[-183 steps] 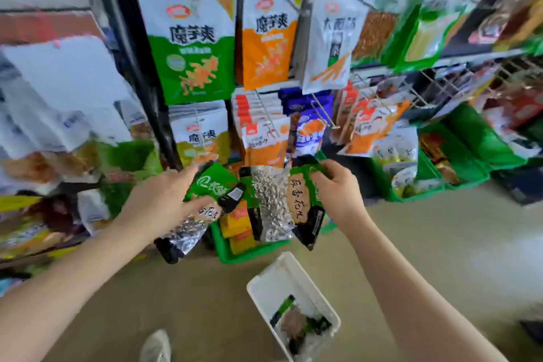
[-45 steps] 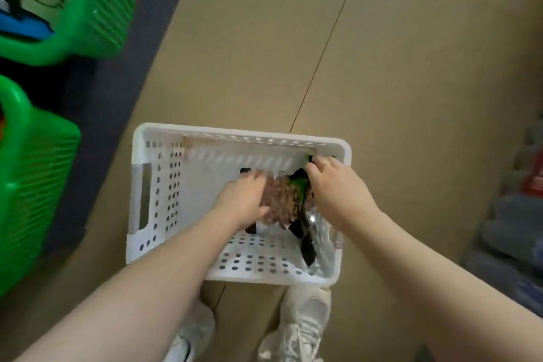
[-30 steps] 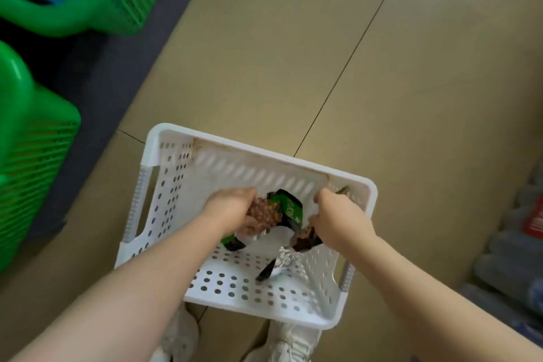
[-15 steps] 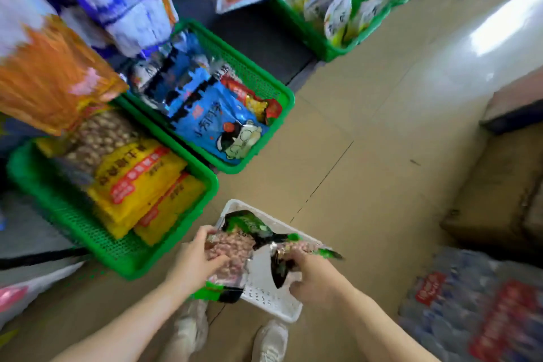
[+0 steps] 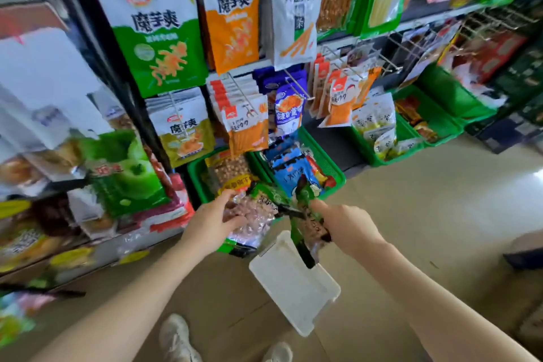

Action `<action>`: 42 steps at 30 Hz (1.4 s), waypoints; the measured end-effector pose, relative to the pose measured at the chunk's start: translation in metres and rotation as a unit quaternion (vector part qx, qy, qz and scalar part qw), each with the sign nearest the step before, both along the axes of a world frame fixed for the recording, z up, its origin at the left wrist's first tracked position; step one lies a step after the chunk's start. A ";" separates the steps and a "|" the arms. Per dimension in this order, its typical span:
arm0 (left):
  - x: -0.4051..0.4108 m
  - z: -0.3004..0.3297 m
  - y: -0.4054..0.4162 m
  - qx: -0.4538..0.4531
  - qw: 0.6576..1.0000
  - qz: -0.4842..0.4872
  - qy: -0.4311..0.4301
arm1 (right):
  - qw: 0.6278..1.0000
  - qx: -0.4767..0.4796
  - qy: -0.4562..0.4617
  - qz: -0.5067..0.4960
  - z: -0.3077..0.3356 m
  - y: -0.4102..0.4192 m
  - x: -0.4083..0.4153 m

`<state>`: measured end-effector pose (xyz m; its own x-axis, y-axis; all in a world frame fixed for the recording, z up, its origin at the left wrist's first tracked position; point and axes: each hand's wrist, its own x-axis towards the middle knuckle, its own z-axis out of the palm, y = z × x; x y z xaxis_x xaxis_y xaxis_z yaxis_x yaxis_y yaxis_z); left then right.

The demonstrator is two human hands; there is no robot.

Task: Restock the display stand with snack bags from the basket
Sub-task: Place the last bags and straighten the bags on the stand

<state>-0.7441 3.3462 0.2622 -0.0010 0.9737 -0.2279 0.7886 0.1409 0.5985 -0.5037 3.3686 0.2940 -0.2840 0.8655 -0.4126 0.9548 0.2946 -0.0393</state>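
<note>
Left hand (image 5: 211,222) clamped on 1 snack bag (image 5: 254,214), right hand (image 5: 346,225) on another bag (image 5: 308,223); both above white basket (image 5: 293,282), before display stand (image 5: 229,38).

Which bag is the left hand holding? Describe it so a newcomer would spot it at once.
Start at the white basket on the floor below the display stand. Just above its far left corner, the left hand grips a clear-fronted bag showing pinkish-brown nuts, edged green. The right hand's bag is darker and narrower.
</note>
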 end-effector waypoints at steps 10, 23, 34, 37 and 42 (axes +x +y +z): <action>-0.146 0.102 -0.053 0.050 0.958 0.122 -0.256 | 0.768 0.012 0.610 -0.197 0.124 -0.005 -0.109; -0.334 0.235 -0.095 0.323 0.884 0.241 -0.238 | 0.577 0.001 0.793 -0.194 0.237 0.000 -0.346; -0.394 0.278 0.010 0.428 0.853 0.277 -0.109 | 0.599 0.091 0.784 -0.132 0.328 0.067 -0.436; -0.381 0.267 0.055 0.344 0.894 0.239 -0.157 | 0.616 0.095 0.771 -0.131 0.337 0.105 -0.446; -0.379 0.229 0.123 0.220 0.936 0.228 -0.154 | 0.650 0.099 0.746 -0.109 0.329 0.175 -0.467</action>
